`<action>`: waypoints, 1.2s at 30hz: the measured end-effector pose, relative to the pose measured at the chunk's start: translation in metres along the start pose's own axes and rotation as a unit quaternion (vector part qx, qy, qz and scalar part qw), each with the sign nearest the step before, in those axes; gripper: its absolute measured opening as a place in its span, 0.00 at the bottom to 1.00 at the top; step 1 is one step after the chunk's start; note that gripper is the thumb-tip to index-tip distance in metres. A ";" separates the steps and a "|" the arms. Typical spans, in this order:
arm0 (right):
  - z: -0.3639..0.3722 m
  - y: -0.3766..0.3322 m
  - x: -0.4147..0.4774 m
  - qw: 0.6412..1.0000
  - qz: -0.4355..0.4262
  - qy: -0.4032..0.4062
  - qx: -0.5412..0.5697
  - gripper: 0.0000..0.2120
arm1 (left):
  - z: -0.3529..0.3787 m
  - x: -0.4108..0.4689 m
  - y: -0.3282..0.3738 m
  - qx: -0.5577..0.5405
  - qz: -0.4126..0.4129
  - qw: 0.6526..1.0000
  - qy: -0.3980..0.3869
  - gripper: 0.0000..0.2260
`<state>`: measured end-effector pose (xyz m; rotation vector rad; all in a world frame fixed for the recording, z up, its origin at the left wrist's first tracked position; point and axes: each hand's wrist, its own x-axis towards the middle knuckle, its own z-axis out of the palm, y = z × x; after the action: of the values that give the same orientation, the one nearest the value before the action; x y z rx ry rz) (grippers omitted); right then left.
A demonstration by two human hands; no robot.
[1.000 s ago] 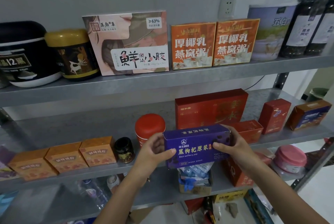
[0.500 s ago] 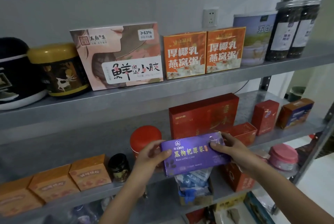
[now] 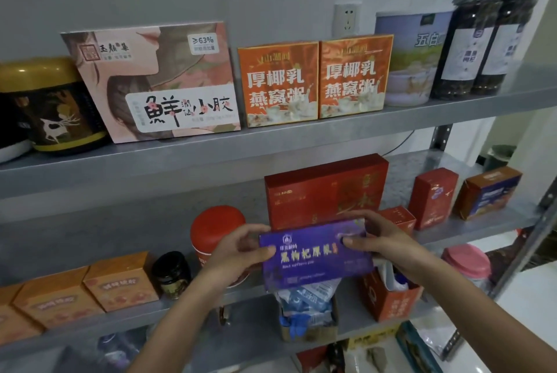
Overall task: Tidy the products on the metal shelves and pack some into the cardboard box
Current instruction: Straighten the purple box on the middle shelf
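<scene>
1. left grip (image 3: 238,252) and right grip (image 3: 382,243) are both clamping the purple box (image 3: 316,255), one at each short end. the thumbs are lying on the printed front and the fingers are curling over the top edge.
2. the purple box is hanging in the air with its face to the camera, tipping slightly up at its right end. it is sitting just in front of the middle shelf (image 3: 105,231), between the red tin (image 3: 217,228) and a small red carton (image 3: 398,219), and the big red box (image 3: 325,188) is standing behind it.
3. handling, as a judgement: this is looking like a thin, flat, glossy paperboard carton, probably light (contents unseen, so the weight is a guess). the edges are likely staying stiff, while the broad faces are likely giving under a hard squeeze.
4. hold: the short ends are looking like the safest place. the glossy print may be making it slippery, so two hands are suiting it.
5. surroundings: the shelf is showing dull grey sheet metal. the neighbours are mostly square-cornered cartons, plus the round smooth-lidded tin and a small dark jar (image 3: 171,270).
</scene>
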<state>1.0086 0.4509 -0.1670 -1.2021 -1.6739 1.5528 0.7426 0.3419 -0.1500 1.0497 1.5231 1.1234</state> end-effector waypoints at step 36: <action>-0.081 0.071 0.119 0.821 -0.063 0.023 -0.567 0.41 | 0.109 0.101 -0.069 0.647 0.079 0.755 0.075 0.36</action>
<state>1.0427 0.5891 -0.2418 -1.5432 -2.6662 0.2888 0.8223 0.4423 -0.2511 2.0244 2.4164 0.0410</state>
